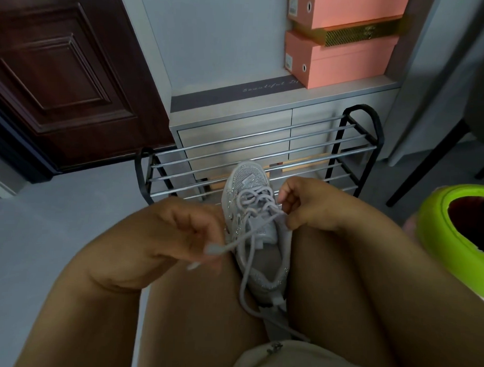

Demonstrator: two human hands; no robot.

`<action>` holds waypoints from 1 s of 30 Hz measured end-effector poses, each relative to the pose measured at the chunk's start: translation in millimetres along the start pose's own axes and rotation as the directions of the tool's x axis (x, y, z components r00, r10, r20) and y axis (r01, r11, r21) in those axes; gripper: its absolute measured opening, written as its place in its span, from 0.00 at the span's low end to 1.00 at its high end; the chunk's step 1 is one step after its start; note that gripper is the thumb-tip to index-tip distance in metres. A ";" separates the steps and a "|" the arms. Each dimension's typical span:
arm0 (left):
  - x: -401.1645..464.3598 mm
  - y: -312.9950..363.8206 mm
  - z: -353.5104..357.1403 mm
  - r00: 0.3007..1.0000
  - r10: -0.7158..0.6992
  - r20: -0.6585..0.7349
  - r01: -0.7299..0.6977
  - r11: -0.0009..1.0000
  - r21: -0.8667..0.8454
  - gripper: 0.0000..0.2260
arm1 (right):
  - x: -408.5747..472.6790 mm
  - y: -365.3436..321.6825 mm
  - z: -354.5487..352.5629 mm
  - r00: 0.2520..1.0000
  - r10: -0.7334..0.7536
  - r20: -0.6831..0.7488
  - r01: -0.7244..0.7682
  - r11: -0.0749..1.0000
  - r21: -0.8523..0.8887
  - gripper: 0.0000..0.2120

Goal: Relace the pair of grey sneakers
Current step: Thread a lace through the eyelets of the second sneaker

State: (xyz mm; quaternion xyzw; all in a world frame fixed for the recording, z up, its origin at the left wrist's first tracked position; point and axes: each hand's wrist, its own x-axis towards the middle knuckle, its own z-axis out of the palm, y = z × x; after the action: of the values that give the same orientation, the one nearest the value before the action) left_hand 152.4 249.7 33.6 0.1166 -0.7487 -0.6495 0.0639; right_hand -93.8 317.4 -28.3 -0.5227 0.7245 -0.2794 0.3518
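Two hands work one grey sneaker (257, 219) that we have wedged between our knees, toe pointing away toward the shoe rack (264, 145) and heel toward our lap. Our left hand (178, 233) curls round one free end of the grey lace (244, 268), pinching it just short of its tip, out to the left of the shoe and level with the tongue. Our right hand (306, 204) pinches the lace at the upper eyelets on the shoe's right edge, touching the shoe itself. The lower rows already look crossed. The shoe's long axis runs straight out from us, so the free end lies left of the eyelets, and we judge it must travel rightward and slightly forward. A second length of lace trails down past the heel. We see no second sneaker.
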 end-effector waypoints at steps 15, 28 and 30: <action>58.2 -66.0 24.7 0.792 -0.019 -0.610 0.451 0.690 0.565 0.11 | -10.5 -5.2 -2.3 0.991 -0.112 0.072 0.117 0.991 -0.068 0.13; 40.4 -76.4 21.3 0.866 0.149 -0.477 0.185 0.791 0.584 0.06 | -4.6 -5.7 -11.7 0.981 -0.188 -0.040 0.192 0.962 0.196 0.05; 38.2 -79.5 25.9 0.876 0.165 -0.454 0.180 0.761 0.623 0.03 | 0.4 -11.2 -9.0 0.957 -0.227 -0.178 0.236 0.971 0.031 0.05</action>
State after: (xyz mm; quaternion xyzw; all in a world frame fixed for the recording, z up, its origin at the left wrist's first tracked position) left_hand 116.4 254.3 -50.8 0.2926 -0.8853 -0.3000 0.2014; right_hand -94.8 314.0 -14.3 -0.5683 0.6786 -0.3818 0.2658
